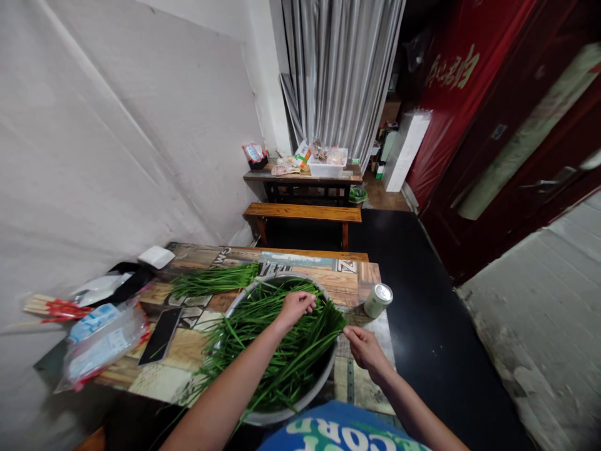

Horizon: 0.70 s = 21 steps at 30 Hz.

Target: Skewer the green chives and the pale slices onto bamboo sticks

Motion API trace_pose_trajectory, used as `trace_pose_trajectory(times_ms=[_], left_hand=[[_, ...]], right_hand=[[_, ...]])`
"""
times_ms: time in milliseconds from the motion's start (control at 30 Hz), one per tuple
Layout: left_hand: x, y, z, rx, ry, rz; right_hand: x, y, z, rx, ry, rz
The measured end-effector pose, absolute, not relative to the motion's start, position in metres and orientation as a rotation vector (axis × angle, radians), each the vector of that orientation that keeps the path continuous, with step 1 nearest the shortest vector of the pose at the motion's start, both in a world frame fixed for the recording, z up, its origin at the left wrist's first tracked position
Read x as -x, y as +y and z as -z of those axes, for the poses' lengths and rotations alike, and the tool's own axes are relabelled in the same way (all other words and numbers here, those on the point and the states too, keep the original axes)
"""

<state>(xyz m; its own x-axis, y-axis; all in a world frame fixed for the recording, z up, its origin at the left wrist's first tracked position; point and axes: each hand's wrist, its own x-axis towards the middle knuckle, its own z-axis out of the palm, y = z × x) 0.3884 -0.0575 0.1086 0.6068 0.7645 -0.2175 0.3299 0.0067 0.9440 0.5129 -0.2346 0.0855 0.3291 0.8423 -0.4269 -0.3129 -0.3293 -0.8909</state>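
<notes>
A large metal basin (323,382) on the table is heaped with long green garlic chives (282,351). Over the heap, toward its far side, is my left hand (298,307), its fingers curled together in a pinch; whatever they hold is too small to make out. My right hand (365,349) is at the basin's right edge, thumb and fingertips closed on the ends of a few chives. A separate bundle of chives (213,280) lies flat on the table, beyond the basin to the left.
Right of the basin stands a can (378,300). A phone (160,336) and plastic packages (106,338) lie on the patterned table (188,351)'s left side. Beyond are a wooden bench (303,213) and another table with a white tub (327,164). A wall runs along the left.
</notes>
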Motion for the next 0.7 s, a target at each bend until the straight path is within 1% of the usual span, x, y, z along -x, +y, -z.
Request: trace_pose_trajectory(times_ms=[333, 533, 700], left_hand=[[-0.393, -0.061, -0.099, -1.641, 0.905, -0.466], [-0.386, -0.053, -0.090, -1.979, 0.946, -0.475], [-0.375, -0.032, -0.095, -2.303, 1.053, -0.343]], right_hand=[[-0.513, -0.232, -0.087, 1.455, -0.514, -1.277], [-0.514, -0.234, -0.087, 1.452, -0.508, -1.299], [-0.513, -0.238, -0.083, 1.454, -0.502, -1.290]])
